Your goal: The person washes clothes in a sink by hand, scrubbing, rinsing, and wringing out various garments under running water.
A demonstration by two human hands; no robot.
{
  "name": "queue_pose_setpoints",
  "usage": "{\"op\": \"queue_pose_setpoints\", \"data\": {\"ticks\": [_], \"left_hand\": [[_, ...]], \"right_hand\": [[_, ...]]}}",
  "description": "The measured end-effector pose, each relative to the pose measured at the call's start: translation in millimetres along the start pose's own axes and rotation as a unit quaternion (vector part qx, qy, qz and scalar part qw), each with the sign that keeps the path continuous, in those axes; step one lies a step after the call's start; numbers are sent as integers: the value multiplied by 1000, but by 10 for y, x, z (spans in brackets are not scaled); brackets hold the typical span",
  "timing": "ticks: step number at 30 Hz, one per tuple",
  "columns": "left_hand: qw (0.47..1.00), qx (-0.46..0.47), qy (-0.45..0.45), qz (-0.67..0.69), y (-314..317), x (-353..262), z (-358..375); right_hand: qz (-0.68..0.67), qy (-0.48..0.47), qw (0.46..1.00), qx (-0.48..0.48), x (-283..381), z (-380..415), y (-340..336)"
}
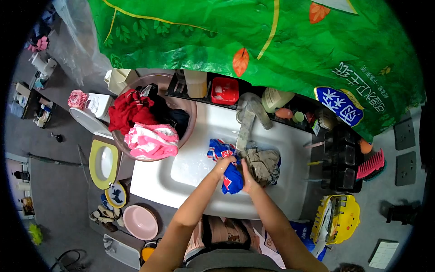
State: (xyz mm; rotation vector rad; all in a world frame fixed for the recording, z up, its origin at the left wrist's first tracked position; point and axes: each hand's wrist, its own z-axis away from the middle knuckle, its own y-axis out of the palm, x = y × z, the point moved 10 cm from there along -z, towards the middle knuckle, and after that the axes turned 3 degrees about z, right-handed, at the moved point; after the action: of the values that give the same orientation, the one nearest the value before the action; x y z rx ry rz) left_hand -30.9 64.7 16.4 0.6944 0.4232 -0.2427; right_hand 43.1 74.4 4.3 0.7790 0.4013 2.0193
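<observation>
Over the white sink [154,177], a wet blue garment [233,180] with red and white trim is bunched between my two hands. My left hand [223,167] is closed on its upper middle, and part of the cloth sticks out beyond the fingers. My right hand [248,177] presses against the garment's right side, its fingers pointing towards the faucet and partly hidden. Just right of it, a wet grey-brown garment [263,165] lies heaped in the basin. The faucet [246,129] reaches out above the cloth.
A large basin [192,113] with red, pink-and-white and dark clothes stands at the sink's left corner. Along the back are a red box [225,89] and bottles. A green plastic sheet [181,36] hangs there. A toilet [103,163] is left; a yellow basket [346,220] is right.
</observation>
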Motion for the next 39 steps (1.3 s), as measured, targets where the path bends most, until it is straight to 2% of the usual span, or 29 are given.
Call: {"op": "queue_pose_setpoints", "data": {"ticks": [1,2,5,6,7,8,9,10,13,16,17,19,20,21,24,25,28,29,32,35,39], "left_hand": [[1000,16,4,-9,83,-31,104],[999,18,-39,13,154,39,217],[965,116,-172,161,378,304,443],[965,102,-182,158,292,385,477],[962,121,-188,157,310,388,556],[958,139,-194,157,321,391,640],[971,121,-190,81,-6,599,388],[974,109,-184,72,-24,547,425],[981,62,-172,71,-74,450,488],[985,82,-148,29,-184,375,341],[986,104,-130,5,-257,424,186],[994,20,17,-106,-242,174,198],[983,-22,91,-161,-238,31,244],[972,-20,83,-219,-252,38,198],[936,-29,157,-315,-173,-91,202],[886,-53,158,-432,-153,-156,234],[835,-82,125,-529,-73,-186,292],[824,-78,121,-548,-55,-185,269],[787,-120,80,-600,-59,-172,228],[760,-100,88,-637,152,-251,338],[712,-82,109,-689,361,-280,482]], "right_hand": [[1,-10,1000,-21,50,-36,8],[3,-21,999,-43,108,-72,18],[-37,-123,990,-59,338,-135,60],[-33,-132,987,-82,382,-22,121],[-47,-113,991,-44,312,-291,16],[6,-43,999,-30,143,-404,-230],[-18,-58,997,-45,160,-394,-189],[-41,-73,995,-62,190,-360,-133],[77,-133,983,-100,309,-305,-188],[66,-148,979,-125,316,-135,-127],[64,-157,972,-162,444,117,101],[186,-203,953,-124,543,36,168],[244,-226,937,-104,574,6,196],[328,-184,920,-111,569,8,198],[262,-278,906,-184,716,105,192],[255,-256,914,-185,679,86,168],[230,-188,937,-184,605,54,118],[282,-173,939,-95,616,36,257],[255,-234,919,-189,674,118,155],[377,-197,883,-196,782,93,246],[279,-237,903,-226,830,189,267]]}}
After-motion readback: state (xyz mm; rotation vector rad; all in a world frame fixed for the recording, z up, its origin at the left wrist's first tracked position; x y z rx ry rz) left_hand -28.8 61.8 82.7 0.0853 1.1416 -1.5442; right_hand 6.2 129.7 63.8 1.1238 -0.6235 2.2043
